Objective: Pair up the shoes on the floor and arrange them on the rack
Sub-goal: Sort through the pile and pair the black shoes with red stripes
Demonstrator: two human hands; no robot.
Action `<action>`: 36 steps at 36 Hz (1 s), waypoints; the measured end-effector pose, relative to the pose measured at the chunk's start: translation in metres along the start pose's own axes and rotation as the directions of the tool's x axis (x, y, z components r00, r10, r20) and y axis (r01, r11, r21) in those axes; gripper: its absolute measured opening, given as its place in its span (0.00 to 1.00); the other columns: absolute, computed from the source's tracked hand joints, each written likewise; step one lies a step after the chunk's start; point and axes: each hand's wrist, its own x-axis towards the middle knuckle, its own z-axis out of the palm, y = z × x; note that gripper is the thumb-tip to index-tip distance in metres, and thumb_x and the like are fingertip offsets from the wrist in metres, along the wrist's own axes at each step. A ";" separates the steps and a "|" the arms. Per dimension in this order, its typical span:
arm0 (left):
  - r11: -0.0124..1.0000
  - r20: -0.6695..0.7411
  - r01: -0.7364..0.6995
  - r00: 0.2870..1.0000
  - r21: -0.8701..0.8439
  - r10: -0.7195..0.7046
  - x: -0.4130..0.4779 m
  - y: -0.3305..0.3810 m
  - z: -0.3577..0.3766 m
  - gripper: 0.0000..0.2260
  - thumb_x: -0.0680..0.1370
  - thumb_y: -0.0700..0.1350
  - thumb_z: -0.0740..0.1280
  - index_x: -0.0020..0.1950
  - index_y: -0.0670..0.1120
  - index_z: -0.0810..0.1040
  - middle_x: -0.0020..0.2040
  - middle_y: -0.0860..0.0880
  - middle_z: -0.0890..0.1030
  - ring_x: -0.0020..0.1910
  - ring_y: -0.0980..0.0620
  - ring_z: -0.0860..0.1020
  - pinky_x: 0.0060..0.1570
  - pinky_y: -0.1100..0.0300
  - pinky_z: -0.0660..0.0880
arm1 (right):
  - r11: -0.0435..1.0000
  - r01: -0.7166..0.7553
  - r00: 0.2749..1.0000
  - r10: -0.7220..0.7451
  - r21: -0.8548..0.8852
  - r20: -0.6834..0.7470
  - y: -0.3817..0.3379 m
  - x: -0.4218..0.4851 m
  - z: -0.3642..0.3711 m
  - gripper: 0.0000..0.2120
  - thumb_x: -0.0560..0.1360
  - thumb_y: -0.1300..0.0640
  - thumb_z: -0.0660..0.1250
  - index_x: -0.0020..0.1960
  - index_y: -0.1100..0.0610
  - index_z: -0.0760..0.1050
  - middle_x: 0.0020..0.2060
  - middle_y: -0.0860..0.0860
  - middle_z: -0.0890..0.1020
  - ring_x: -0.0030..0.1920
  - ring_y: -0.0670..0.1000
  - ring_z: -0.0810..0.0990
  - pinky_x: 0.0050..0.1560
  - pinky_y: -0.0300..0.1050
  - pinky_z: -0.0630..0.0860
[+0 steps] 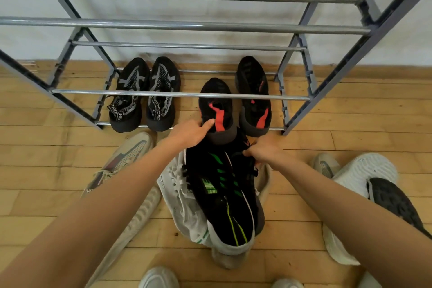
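A grey metal shoe rack (pixel 182 94) stands against the white wall. On its bottom tier sits a pair of black shoes with grey pattern (pixel 145 96) at the left and one black shoe with red accents (pixel 254 98) at the right. My left hand (pixel 190 132) grips the heel of a second black-and-red shoe (pixel 216 106), held just left of its mate, heel at the rack's front bar. My right hand (pixel 263 151) is closed on the laces of a black shoe (pixel 245 170) in the pile, beside a black shoe with green stripes (pixel 217 194).
Loose shoes lie on the wooden floor: a beige one (pixel 121 166) at the left, a white one (pixel 177 196) under the pile, a white sole (pixel 360 175) and a dark sole (pixel 395 201) at the right. Two pale shoe toes (pixel 159 278) show at the bottom edge.
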 end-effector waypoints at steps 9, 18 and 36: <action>0.977 0.105 0.067 0.993 -0.202 -0.046 -0.006 -0.002 0.011 0.18 0.76 0.59 0.61 0.48 0.47 0.80 0.51 0.45 0.80 0.52 0.44 0.77 0.45 0.57 0.69 | 0.989 -0.072 0.996 0.065 0.128 0.064 0.017 -0.008 -0.003 0.10 0.69 0.60 0.70 0.46 0.66 0.78 0.41 0.63 0.83 0.42 0.60 0.84 0.45 0.52 0.80; 0.782 -0.095 0.202 0.944 -0.589 -0.316 -0.005 -0.001 0.012 0.15 0.72 0.47 0.66 0.28 0.43 0.68 0.30 0.46 0.71 0.38 0.47 0.71 0.36 0.56 0.67 | 0.953 -0.165 0.979 0.128 0.253 0.156 0.032 -0.012 -0.007 0.16 0.69 0.50 0.75 0.47 0.59 0.74 0.39 0.51 0.79 0.36 0.48 0.79 0.31 0.39 0.78; 0.730 -0.162 0.060 0.960 -0.681 -0.230 0.024 0.024 0.007 0.09 0.76 0.39 0.61 0.49 0.38 0.80 0.44 0.39 0.81 0.47 0.39 0.80 0.48 0.49 0.77 | 0.648 -0.025 0.963 0.220 0.761 -0.155 0.016 0.039 -0.030 0.08 0.76 0.60 0.66 0.54 0.60 0.72 0.42 0.53 0.77 0.40 0.51 0.79 0.32 0.41 0.79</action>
